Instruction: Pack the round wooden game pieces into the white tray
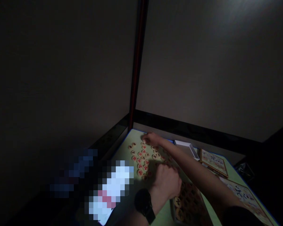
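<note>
Round Chinese chess pieces (145, 168) with red or dark characters lie loosely grouped on the pale green table (120, 153). Stretched to the far side of the group, my right hand (152, 138) has its fingers closed at a piece (144, 142). My left hand (167, 182), with a dark watch on its wrist, is nearer to me, over the right edge of the pieces. Its fingers curl downward, and the back of the hand hides what they hold, if anything. Beside it sits a compartmented tray (174, 215) with a few pieces in its near-left slots.
A white box part (185, 149) stands by the wall at the back. Two printed cases or boards (213, 161) lie along the right side. A lit, blurred-out screen (113, 188) is at the left table edge. Dark walls meet behind the table corner.
</note>
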Tool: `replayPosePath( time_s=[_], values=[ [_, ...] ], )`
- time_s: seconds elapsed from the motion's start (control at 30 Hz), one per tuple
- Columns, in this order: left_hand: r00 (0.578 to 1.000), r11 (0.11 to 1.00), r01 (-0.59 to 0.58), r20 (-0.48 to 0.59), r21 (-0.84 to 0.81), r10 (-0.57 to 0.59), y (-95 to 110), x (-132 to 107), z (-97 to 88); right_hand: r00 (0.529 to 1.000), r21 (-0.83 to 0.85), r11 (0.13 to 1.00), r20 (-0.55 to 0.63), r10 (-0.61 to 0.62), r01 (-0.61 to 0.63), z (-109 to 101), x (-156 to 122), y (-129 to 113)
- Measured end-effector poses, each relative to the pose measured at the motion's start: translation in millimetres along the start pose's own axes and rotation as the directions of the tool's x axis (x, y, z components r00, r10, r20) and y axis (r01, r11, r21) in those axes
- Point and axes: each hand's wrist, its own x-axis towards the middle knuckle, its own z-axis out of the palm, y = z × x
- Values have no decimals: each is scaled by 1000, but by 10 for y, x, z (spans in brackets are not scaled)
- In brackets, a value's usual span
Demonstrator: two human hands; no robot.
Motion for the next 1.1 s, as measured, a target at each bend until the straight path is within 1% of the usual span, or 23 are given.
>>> replayPosePath(
  time_s=[0.13, 0.33, 0.53, 0.67, 0.9, 1.1],
  values=[
    [1000, 1000, -3, 13, -2, 3, -7, 6, 20, 1000, 12, 1000, -8, -24, 24, 66, 6, 22],
    [999, 1000, -16, 40, 4, 16, -11, 0, -4, 999, 62, 997, -29, -42, 44, 105, -82, 56],
    [1000, 1000, -16, 25, -19, 16, -17, -11, -31, 999, 136, 989, 4, -53, 51, 122, -147, 95],
    [999, 999, -32, 34, -18, 32, -23, -19, -43, 998, 176, 983, 23, -52, 47, 117, -203, 103],
    [999, 999, -47, -10, -14, 47, -18, -10, 23, 999, 125, 992, 40, -8, 3, 54, -284, 31],
    [999, 999, -43, -10, -15, 43, -30, -5, 34, 1000, 66, 998, 15, -1, 0, 8, -318, -48]
  ],
)
